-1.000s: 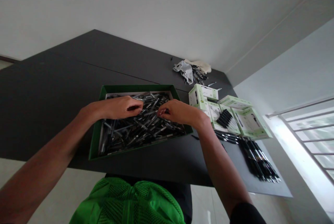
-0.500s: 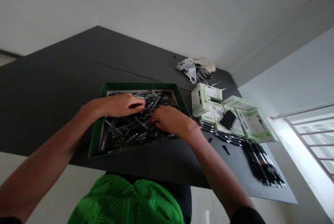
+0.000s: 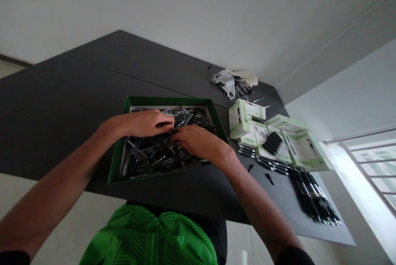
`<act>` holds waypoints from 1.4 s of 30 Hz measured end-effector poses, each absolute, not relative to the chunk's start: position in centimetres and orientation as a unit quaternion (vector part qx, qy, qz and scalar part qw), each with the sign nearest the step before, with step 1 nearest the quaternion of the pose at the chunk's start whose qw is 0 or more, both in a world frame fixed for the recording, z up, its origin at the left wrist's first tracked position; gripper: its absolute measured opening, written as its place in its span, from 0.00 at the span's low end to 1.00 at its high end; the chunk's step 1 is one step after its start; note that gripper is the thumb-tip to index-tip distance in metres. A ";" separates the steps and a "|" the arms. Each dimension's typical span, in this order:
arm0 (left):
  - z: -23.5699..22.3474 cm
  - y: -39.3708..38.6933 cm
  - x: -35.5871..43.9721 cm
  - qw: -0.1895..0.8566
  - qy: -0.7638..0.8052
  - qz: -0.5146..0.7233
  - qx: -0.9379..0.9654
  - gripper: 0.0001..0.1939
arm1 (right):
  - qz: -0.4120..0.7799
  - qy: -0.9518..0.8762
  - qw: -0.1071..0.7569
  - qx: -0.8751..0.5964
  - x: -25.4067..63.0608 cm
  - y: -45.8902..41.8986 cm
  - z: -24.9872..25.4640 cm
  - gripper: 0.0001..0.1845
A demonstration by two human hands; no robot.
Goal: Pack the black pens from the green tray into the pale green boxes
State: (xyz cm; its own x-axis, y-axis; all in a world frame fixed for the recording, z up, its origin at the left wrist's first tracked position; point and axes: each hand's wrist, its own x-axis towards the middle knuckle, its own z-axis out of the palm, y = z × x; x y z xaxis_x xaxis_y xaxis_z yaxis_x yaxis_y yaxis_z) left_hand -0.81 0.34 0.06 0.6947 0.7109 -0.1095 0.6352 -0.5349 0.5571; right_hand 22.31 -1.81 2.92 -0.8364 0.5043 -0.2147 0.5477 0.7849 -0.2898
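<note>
A shallow green box [image 3: 115, 162] on the dark table holds a jumbled heap of black and clear pens [image 3: 148, 153]. Over the middle of the heap is my left hand [image 3: 148, 123], its fingers curled in toward the thumb; whatever they grip is too dark to make out. Just to its right, my right hand [image 3: 198, 141] dips among the pens with its fingers bent and close together. Those fingertips are partly hidden, and they come close to the left fingertips.
Right of the box stand green-and-white pen cartons [image 3: 239, 118], and an open carton [image 3: 305, 151] lies farther right. Bundled pens [image 3: 312, 195] rest near the table's right end. Gloves [image 3: 227, 83] lie on more pens by the wall. Loose dark pieces [image 3: 269, 179] are on the table [image 3: 62, 108].
My right hand has moved slightly left, closer to my left fingertips. My left hand keeps its curled pose. The whole view has shifted a little.
</note>
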 end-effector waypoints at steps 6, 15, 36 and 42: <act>0.3 0.3 -0.8 0.278 0.385 0.055 0.878 0.17 | -0.132 0.946 0.087 0.284 21.4 -2.7 1.7 0.14; -0.1 0.5 -0.9 0.285 0.383 0.061 0.876 0.17 | -0.073 0.954 0.072 0.281 22.2 -2.8 3.6 0.10; -0.3 0.6 -1.2 0.279 0.363 0.066 0.886 0.18 | -0.266 0.911 -0.123 0.292 27.3 -0.6 7.4 0.10; 0.4 0.3 -0.9 0.292 0.380 0.048 0.876 0.20 | -0.178 0.871 -0.226 0.398 32.6 -1.9 9.7 0.19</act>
State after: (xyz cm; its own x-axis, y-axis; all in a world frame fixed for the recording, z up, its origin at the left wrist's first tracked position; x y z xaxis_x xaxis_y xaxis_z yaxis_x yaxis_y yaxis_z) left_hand -0.91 0.34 0.35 0.7062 0.6945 -0.1375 0.6384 -0.5406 0.5479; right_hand 32.58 -1.95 9.71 -0.5821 0.7731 0.2520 0.6128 0.6208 -0.4889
